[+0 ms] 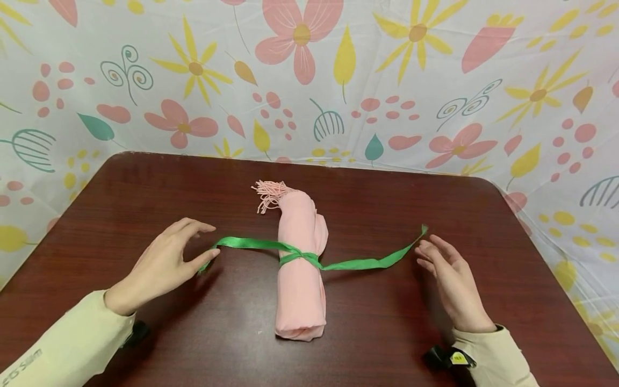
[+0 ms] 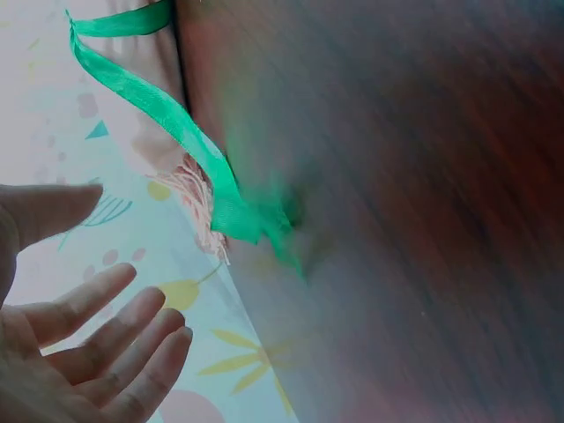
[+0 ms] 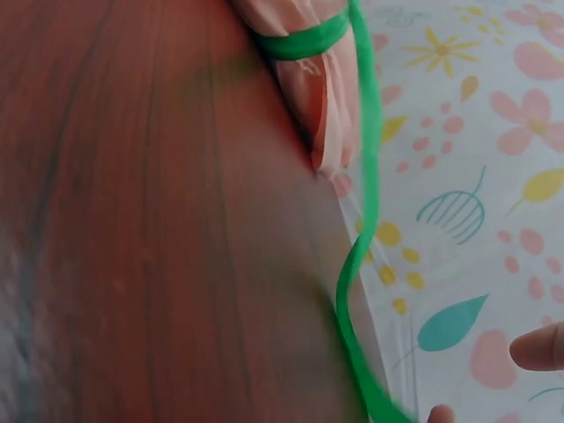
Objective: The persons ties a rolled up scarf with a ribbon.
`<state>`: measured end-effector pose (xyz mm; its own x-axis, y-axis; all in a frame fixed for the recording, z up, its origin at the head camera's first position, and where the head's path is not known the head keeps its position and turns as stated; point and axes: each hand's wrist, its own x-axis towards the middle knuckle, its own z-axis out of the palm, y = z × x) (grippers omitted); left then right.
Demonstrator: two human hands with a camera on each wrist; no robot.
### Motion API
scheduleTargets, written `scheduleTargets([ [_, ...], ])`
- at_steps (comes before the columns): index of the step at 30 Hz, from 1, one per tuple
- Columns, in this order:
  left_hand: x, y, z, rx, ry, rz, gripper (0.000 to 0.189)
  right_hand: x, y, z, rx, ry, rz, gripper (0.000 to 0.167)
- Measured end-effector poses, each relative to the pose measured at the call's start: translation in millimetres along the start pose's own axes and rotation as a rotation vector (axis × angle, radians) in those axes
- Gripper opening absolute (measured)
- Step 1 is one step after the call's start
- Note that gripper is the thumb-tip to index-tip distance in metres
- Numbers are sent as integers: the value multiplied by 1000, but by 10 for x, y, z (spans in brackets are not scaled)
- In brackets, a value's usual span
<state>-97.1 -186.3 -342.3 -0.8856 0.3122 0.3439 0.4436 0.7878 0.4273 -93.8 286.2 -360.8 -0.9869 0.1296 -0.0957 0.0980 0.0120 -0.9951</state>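
Observation:
A rolled pink cloth (image 1: 299, 301), probably a scarf, lies on the table with its fringe (image 1: 271, 194) at the far end. Around its middle runs a green ribbon (image 1: 360, 264), crossed or knotted on top, its two tails stretching out left and right. My left hand (image 1: 166, 258) is beside the left tail with fingers spread; in the left wrist view, a gap shows between these fingers and the ribbon (image 2: 154, 106). Close to the raised tip of the right tail, my right hand (image 1: 452, 285) has loosely bent fingers. The right wrist view shows only two fingertips (image 3: 539, 348) near the ribbon (image 3: 370, 176).
The dark reddish-brown table (image 1: 377, 333) has rounded far corners. Behind it hangs a white cloth (image 1: 309, 145) printed with flowers and leaves. Black straps (image 1: 437, 357) sit at the wrists by the pale sleeves (image 1: 493, 357).

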Motion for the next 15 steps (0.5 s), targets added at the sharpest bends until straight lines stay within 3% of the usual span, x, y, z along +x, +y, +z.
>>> scheduleTargets([
  [3, 11, -1, 0, -29, 7, -3, 37, -8, -10, 1, -85, 21, 3, 70],
  [9, 28, 18, 9, -56, -26, -5, 46, -25, -37, 38, -265, -16, 30, 68],
  [15, 63, 59, 14, -95, -80, -65, 50, -32, -78, 99, -420, -55, 40, 71],
])
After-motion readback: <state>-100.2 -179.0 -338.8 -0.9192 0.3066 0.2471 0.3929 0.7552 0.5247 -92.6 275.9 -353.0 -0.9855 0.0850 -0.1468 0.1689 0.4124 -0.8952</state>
